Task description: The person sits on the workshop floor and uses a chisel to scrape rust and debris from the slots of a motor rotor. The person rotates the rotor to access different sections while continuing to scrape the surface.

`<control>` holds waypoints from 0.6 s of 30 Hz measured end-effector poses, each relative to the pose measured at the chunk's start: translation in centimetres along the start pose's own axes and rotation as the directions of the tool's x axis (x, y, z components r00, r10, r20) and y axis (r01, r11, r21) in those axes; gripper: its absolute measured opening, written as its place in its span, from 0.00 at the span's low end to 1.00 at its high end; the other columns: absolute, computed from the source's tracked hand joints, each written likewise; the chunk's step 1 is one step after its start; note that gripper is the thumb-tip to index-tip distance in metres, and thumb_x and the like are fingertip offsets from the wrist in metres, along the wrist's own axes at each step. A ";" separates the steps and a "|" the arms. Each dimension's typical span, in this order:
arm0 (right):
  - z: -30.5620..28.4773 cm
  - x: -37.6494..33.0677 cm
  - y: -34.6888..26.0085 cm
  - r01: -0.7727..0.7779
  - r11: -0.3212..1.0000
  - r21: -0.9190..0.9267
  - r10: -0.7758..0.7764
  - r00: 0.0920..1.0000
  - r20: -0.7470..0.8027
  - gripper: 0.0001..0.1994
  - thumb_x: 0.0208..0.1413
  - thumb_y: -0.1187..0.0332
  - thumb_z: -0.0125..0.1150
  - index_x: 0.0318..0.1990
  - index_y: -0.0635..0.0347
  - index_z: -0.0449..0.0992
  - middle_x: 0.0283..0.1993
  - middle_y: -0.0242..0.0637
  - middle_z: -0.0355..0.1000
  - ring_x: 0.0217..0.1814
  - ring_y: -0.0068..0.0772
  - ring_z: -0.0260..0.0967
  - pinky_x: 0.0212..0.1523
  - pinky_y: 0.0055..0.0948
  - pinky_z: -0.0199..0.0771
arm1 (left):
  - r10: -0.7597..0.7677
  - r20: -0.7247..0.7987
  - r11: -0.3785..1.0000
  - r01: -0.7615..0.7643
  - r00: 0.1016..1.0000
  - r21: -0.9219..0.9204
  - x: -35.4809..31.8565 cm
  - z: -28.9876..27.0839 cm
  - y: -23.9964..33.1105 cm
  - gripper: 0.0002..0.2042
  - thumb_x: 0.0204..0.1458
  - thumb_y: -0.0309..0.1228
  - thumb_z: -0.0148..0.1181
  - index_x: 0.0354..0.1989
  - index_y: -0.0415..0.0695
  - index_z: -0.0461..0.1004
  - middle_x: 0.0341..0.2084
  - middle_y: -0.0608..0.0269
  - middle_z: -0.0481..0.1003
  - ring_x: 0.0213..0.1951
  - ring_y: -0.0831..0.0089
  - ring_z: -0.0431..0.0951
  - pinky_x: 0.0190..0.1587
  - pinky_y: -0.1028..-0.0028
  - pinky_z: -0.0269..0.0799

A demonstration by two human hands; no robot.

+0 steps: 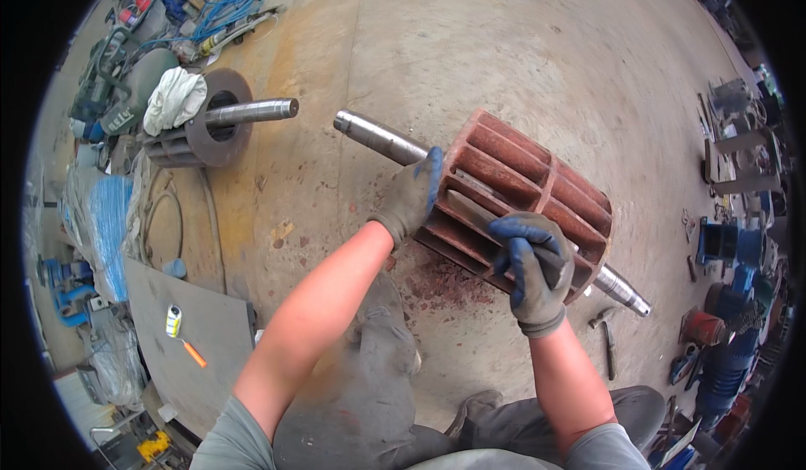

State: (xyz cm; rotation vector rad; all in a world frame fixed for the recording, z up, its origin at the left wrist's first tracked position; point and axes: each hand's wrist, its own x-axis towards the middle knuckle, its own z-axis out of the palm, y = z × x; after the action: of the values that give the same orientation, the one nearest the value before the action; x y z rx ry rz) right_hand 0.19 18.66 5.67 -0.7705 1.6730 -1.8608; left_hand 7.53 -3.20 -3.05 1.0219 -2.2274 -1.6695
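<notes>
R hand (540, 273), fingers curled round flat metal bar (470, 211), tip at slots of red drum (547, 186) on floor (453, 67); L hand (410, 195) on drum's end, fingers tog., can't tell if pinching

The one marking that shows with any clearness stands on the dark green, rounded housing (149, 74) at the upper left, beside the white cloth (175, 101): a short row of pale characters (121, 117), set low on its curved side and running at a slant. The row is small and bent by the lens. Farther up, the red-and-white object (137, 7) in the clutter is too small for any lettering to be told.
</notes>
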 end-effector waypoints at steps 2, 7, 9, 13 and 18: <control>0.2 0.2 -0.1 0.011 1.000 -0.013 -0.011 0.999 0.040 0.10 0.73 0.78 0.58 0.55 0.67 0.84 0.54 0.42 0.83 0.36 0.18 0.75 0.39 0.21 0.79 | -0.047 0.021 0.998 0.048 0.999 -0.043 0.0 -0.1 -0.1 0.45 0.75 0.68 0.35 0.58 0.32 0.81 0.50 0.30 0.83 0.57 0.36 0.82 0.65 0.52 0.72; 0.2 0.7 -0.2 -0.123 0.987 0.104 0.137 0.980 -0.143 0.07 0.77 0.72 0.61 0.54 0.63 0.81 0.47 0.36 0.85 0.33 0.16 0.77 0.33 0.22 0.81 | 0.012 0.024 1.000 -0.013 1.000 0.023 0.5 -0.2 -0.9 0.44 0.76 0.68 0.35 0.57 0.31 0.81 0.48 0.31 0.84 0.56 0.36 0.82 0.64 0.53 0.73; 0.7 0.5 -0.3 -0.105 0.979 0.175 0.137 0.974 -0.179 0.06 0.77 0.71 0.62 0.53 0.63 0.80 0.46 0.36 0.85 0.33 0.17 0.78 0.32 0.23 0.82 | -0.001 0.035 1.000 0.000 0.999 0.016 0.5 -0.1 -1.1 0.44 0.76 0.67 0.35 0.57 0.31 0.81 0.48 0.31 0.84 0.56 0.37 0.82 0.64 0.53 0.73; 2.1 0.1 -0.3 -0.178 0.981 0.079 0.186 0.977 -0.101 0.08 0.76 0.67 0.66 0.47 0.64 0.78 0.46 0.42 0.85 0.33 0.22 0.82 0.32 0.25 0.88 | 0.025 0.001 1.000 -0.025 1.000 0.003 0.2 0.0 -0.6 0.45 0.76 0.68 0.34 0.55 0.31 0.81 0.48 0.31 0.84 0.56 0.38 0.83 0.64 0.53 0.72; 1.9 0.2 -0.9 -0.275 0.943 0.188 0.324 0.885 -0.335 0.11 0.78 0.63 0.66 0.47 0.62 0.80 0.47 0.43 0.86 0.32 0.25 0.83 0.29 0.26 0.85 | -0.049 0.043 0.999 0.049 0.998 0.003 0.0 -0.4 -0.1 0.46 0.76 0.69 0.33 0.58 0.31 0.81 0.54 0.32 0.84 0.61 0.40 0.82 0.67 0.54 0.71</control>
State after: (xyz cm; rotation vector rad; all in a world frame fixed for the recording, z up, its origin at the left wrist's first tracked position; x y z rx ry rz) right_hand 1.41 17.31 6.77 -0.0978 1.7390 -1.9446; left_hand 7.78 -3.51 -3.04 1.0591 -2.2484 -1.7257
